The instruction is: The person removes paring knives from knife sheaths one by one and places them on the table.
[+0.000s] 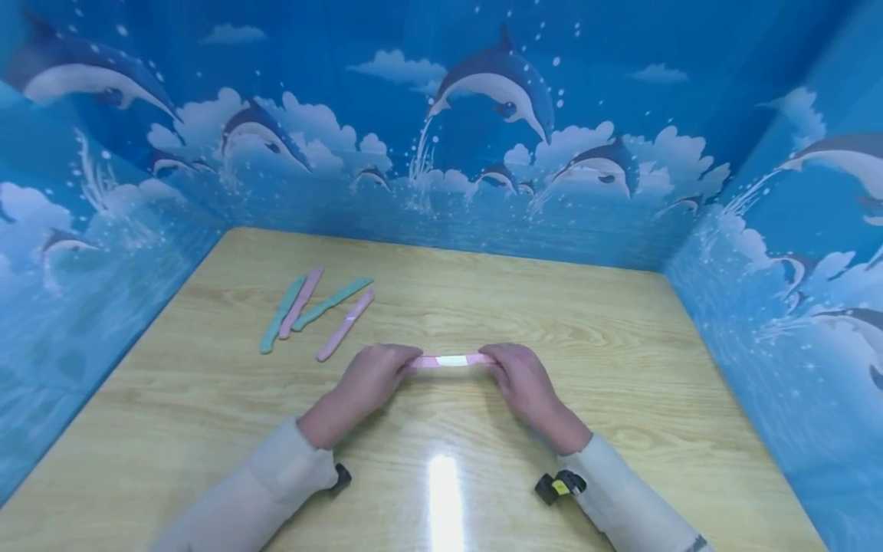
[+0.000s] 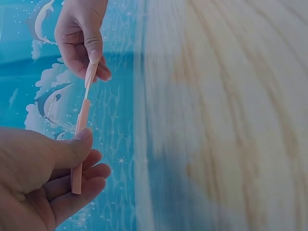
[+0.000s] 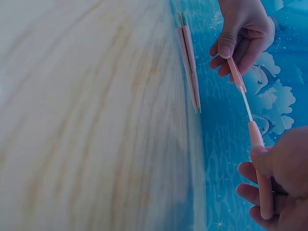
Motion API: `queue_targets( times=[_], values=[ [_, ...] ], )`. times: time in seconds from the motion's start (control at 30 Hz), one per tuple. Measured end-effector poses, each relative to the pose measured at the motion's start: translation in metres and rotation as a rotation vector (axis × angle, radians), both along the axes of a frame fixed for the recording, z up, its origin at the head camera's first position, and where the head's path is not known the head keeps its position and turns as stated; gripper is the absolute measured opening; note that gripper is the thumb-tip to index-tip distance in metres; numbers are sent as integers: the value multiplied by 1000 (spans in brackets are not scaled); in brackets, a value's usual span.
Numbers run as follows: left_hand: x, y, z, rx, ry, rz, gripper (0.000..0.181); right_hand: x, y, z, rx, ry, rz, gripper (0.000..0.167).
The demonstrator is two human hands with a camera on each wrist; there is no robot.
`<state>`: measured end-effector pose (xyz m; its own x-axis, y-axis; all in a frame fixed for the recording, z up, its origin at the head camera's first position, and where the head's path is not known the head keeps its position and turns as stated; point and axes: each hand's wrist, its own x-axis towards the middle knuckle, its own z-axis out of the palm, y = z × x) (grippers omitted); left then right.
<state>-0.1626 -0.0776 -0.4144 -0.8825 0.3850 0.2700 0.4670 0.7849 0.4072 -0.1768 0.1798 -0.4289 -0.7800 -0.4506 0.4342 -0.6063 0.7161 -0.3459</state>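
Pink knife-like tool (image 1: 451, 361) over table (image 1: 641, 345): left hand (image 1: 372, 377) pinches its 9 o'clock end, right hand (image 1: 524, 379) its 3 o'clock; judged light, stiff, slightly slippery; grip pink ends, avoid thin middle

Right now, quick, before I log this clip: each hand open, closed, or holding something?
Left hand: closed, pinching one end of the slim pink tool.
Right hand: closed, pinching the other end.
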Motion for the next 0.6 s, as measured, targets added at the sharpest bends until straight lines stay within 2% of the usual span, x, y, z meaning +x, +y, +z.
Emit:
queue_targets(
  times=[0.37, 0.6],
  values=[
    [1, -3, -1, 10, -26, 14, 27, 2, 8, -1, -5, -17, -26, 22],
    [2, -8, 0, 16, -68, 64, 28, 3, 15, 1, -6, -49, -77, 20]
  ],
)
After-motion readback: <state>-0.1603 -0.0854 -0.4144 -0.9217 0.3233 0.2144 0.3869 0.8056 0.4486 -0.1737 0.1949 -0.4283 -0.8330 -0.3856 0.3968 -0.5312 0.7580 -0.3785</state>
